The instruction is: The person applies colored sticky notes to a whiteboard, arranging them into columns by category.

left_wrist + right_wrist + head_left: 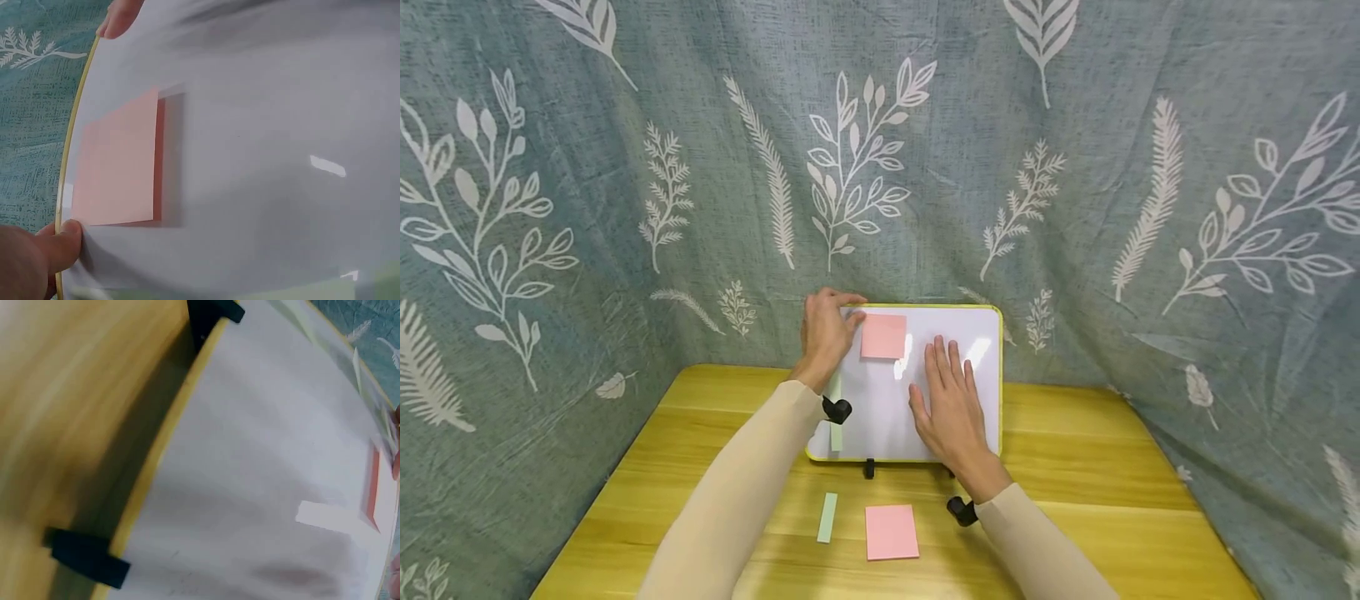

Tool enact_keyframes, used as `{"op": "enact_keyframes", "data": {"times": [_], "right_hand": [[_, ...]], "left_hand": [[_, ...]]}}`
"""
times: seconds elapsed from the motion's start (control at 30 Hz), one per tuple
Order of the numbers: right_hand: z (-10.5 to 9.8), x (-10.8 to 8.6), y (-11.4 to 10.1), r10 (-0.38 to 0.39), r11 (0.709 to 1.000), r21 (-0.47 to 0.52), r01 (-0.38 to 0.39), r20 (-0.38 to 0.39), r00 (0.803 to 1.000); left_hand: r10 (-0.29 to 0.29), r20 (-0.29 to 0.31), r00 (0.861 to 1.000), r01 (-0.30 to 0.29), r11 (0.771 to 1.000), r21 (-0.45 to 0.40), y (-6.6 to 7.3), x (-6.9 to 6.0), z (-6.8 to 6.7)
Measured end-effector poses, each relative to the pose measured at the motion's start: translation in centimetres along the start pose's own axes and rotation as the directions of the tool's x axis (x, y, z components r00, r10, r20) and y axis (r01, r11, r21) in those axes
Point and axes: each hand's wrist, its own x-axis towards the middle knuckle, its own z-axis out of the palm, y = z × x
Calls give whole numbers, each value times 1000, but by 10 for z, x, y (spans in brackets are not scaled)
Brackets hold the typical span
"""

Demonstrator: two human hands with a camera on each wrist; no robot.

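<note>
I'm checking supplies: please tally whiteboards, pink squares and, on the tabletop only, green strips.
Whiteboard: 1
Pink squares: 2 (one on the whiteboard, one on the tabletop)
Green strip on the tabletop: 1
Total: 4

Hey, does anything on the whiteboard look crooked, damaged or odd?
Slightly: the pink note on the whiteboard lifts along its lower edge, casting a shadow, so it isn't lying flat. No spill or damage shows.

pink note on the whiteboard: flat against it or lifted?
Partly lifted. In the left wrist view, one edge of the pink note stands off the whiteboard, casting a shadow beside it.
</note>
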Motion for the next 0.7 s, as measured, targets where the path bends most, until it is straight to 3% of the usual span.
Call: {"op": "enact_keyframes", "data": {"times": [0.13, 0.33, 0.7], "right_hand": [[-8, -15, 0, -40, 999, 28, 40, -18, 999], [-14, -31, 1, -97, 995, 32, 99, -62, 993], [-15, -53, 2, -213, 969, 91, 229, -162, 964]], "left_hand": [[88, -9, 996, -88, 996, 28, -4, -1, -3], [227, -24, 974, -224, 971, 81, -14, -8, -9], [381, -49, 923, -378, 924, 60, -30, -40, -28]]}}
